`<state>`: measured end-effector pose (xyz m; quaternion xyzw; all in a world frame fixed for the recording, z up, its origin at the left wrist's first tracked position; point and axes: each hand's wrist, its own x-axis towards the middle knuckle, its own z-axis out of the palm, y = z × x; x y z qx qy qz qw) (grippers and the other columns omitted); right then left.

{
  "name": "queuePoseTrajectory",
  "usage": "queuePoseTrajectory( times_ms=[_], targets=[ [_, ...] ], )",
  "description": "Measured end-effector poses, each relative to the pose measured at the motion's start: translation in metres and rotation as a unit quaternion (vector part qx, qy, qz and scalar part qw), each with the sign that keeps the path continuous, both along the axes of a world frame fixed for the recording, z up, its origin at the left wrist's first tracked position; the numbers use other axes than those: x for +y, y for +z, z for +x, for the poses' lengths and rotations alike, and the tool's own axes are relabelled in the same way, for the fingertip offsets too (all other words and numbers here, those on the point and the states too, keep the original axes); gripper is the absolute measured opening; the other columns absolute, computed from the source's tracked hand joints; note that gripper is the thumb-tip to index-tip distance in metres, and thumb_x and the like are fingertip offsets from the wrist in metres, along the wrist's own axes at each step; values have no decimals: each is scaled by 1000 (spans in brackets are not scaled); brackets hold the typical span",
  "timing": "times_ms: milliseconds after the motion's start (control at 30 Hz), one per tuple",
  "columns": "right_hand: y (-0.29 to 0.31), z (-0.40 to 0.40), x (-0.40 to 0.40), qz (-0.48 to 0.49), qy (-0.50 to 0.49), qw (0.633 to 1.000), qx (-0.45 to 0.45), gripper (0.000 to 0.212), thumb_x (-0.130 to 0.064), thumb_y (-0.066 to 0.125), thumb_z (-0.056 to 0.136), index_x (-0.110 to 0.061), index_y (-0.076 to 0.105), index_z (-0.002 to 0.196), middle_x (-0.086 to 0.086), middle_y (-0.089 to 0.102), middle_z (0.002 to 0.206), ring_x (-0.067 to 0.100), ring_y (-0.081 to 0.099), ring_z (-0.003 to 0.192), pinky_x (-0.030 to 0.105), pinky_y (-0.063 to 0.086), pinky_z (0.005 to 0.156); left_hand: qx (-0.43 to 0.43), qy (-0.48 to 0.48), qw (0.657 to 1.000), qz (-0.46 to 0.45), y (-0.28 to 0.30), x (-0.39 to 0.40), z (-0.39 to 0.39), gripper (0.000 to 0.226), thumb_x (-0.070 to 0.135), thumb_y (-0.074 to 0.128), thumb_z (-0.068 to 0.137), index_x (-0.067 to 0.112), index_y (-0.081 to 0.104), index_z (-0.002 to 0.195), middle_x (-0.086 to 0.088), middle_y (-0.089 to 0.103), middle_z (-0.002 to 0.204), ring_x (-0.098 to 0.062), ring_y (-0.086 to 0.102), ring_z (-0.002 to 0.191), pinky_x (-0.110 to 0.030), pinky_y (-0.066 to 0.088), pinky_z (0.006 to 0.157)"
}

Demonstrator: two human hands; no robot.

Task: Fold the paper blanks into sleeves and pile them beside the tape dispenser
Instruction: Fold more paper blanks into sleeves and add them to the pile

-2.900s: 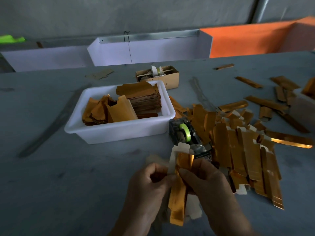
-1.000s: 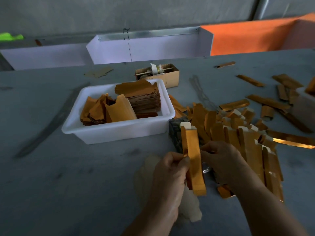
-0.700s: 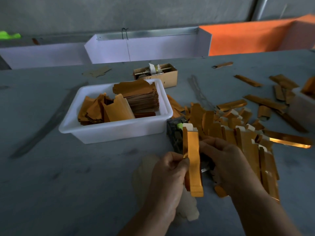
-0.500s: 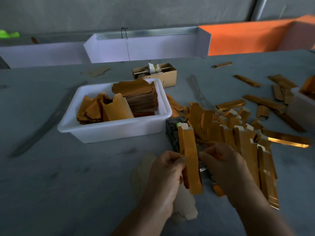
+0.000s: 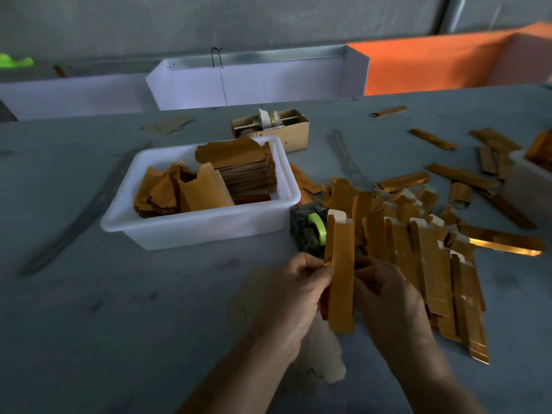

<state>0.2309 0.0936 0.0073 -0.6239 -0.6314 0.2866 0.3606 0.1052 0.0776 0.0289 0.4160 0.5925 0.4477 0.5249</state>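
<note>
A long folded gold paper sleeve stands nearly upright between my hands above the grey table. My left hand pinches its left edge. My right hand grips its right side from behind. Just beyond the sleeve sits the dark tape dispenser with a green tape roll. To the dispenser's right lies a pile of folded gold sleeves. A white tub left of the dispenser holds flat gold paper blanks.
A small cardboard box stands behind the tub. Loose gold strips are scattered at the right, beside a second white tub. White and orange partitions line the table's far edge. A pale sheet lies under my hands.
The flat blank I held has become a narrow folded sleeve, turned upright. My right hand went to the dispenser and has come back to the sleeve's right side.
</note>
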Motion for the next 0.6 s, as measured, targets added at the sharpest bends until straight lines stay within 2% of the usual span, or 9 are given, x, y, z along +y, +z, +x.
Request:
queuePoseTrajectory(
  times_ms=[100,200,267,300,367,467,533,600],
  targets=[
    [2,0,0,-1,7,1000,-9,12,-23,64,86,-22,63,74,-2,58,119,13,58,99,27,50,81,23,3,1000,3,0,0,0,12,27,54,96,18,61,91,4,62,77,4,59,59,-5,41,49],
    [6,1,2,23,12,996,-90,12,-22,60,89,-20,61,77,-2,56,117,15,55,103,27,49,83,43,7,999,-1,-1,2,1,13,28,55,95,20,60,86,6,62,74,7,59,55,-5,42,48],
    [4,3,-1,27,14,983,-179,4,-19,55,91,-19,60,90,-2,54,117,14,49,106,27,46,90,65,4,998,5,-1,1,1,12,28,56,95,23,60,85,6,62,75,5,59,57,-5,43,49],
    [3,4,-3,17,20,973,-228,9,-19,54,91,-19,59,99,-2,53,117,13,47,107,25,43,92,72,1,997,8,-1,1,1,11,28,56,95,24,60,85,6,61,75,3,57,58,-6,44,51],
    [2,9,-7,21,26,970,-241,13,-18,54,91,-19,59,102,-2,52,113,14,48,103,25,45,85,62,-1,998,11,0,0,0,10,28,59,93,22,61,85,7,59,72,5,54,56,-7,43,51],
    [11,16,-8,10,8,998,-56,12,-13,57,89,-23,58,83,-3,56,90,17,56,77,27,46,61,41,-4,999,3,2,1,-2,12,31,63,89,21,63,82,11,60,64,8,53,52,-7,41,49],
    [21,21,-6,-72,-4,992,102,13,-14,59,88,-24,61,81,1,61,81,21,58,74,31,46,62,22,-2,1000,-3,4,-1,-1,12,30,64,87,22,63,79,15,60,57,9,53,50,-6,39,46],
    [34,25,-5,-134,15,969,207,16,-12,59,87,-23,67,79,2,65,77,22,58,74,35,45,67,8,3,1000,-8,6,-4,-1,11,28,64,87,20,65,79,14,62,57,7,55,52,-7,40,46]
  ],
)
